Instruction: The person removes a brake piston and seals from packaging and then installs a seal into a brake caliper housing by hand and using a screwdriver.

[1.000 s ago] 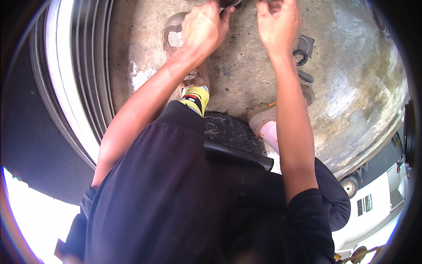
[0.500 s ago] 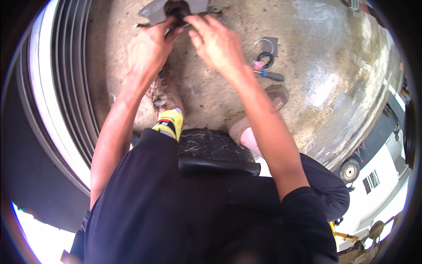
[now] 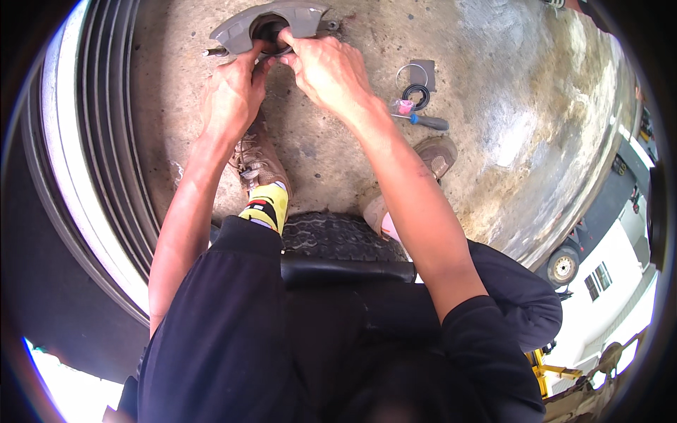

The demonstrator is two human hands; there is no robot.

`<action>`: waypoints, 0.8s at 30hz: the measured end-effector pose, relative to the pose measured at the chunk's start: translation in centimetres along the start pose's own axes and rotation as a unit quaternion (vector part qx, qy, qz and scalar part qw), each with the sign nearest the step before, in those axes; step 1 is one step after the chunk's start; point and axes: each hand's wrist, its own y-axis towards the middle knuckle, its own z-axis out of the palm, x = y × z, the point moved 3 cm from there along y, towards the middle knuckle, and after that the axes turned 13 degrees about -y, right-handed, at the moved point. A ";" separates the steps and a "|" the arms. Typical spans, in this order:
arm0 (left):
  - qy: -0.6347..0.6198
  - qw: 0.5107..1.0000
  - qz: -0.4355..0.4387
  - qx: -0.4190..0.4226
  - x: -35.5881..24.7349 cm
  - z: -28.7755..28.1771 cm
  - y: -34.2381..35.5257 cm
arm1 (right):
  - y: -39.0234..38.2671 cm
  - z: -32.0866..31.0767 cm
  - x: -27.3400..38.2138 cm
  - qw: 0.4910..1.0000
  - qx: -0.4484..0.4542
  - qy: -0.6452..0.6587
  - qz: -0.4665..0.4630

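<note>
At the top of the head view, a grey metal brake caliper [image 3: 233,28] with a round dark bore rests above my feet, a short pin sticking out at its left side. The fingers of my left hand [image 3: 233,95] are bent together at the bore's lower left edge. My right hand [image 3: 331,74] grips at the right of the same opening, a finger reaching into it. Whatever lies between my fingertips inside the bore is too dark to make out.
On the concrete to the right lie a grey square pad [image 3: 429,74], black rings [image 3: 416,88], a pink packet [image 3: 405,106] and a screwdriver [image 3: 429,122]. Metal rails [image 3: 106,106] run along the left. A tyre [image 3: 317,233] is beneath me, between my shoes [image 3: 261,155].
The view has shifted, bringing the caliper and screwdriver into fuller sight. My hands have drawn closer together at the bore, and my right finger now reaches inside it.
</note>
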 end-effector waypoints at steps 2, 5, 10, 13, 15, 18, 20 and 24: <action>0.034 0.999 0.012 0.012 0.1 -0.1 0.4 | 0.3 -0.1 -0.1 1.000 0.015 -0.027 -0.008; 0.017 1.000 0.012 -0.002 0.8 0.4 0.1 | -0.1 0.1 -0.3 0.999 0.032 0.006 0.004; 0.008 1.000 0.003 0.017 0.8 0.6 0.2 | -1.1 1.5 -0.7 0.998 0.007 0.044 0.037; -0.026 0.999 0.029 0.014 0.3 0.3 -0.1 | -1.7 1.9 -0.1 0.996 -0.038 0.064 0.047; -0.080 0.996 0.018 0.019 -0.4 0.3 -0.1 | -2.2 2.0 -0.1 0.992 -0.066 0.090 0.054; -0.098 0.995 0.011 0.004 -0.8 0.7 -0.1 | -2.6 2.2 0.0 0.985 -0.118 0.116 0.045; -0.080 0.997 -0.013 -0.004 -1.2 1.1 -0.1 | -2.9 2.3 -0.6 0.984 -0.123 0.119 0.048; -0.062 0.998 0.011 -0.007 -1.4 0.8 0.1 | -3.0 1.3 -1.0 0.983 -0.084 0.145 0.075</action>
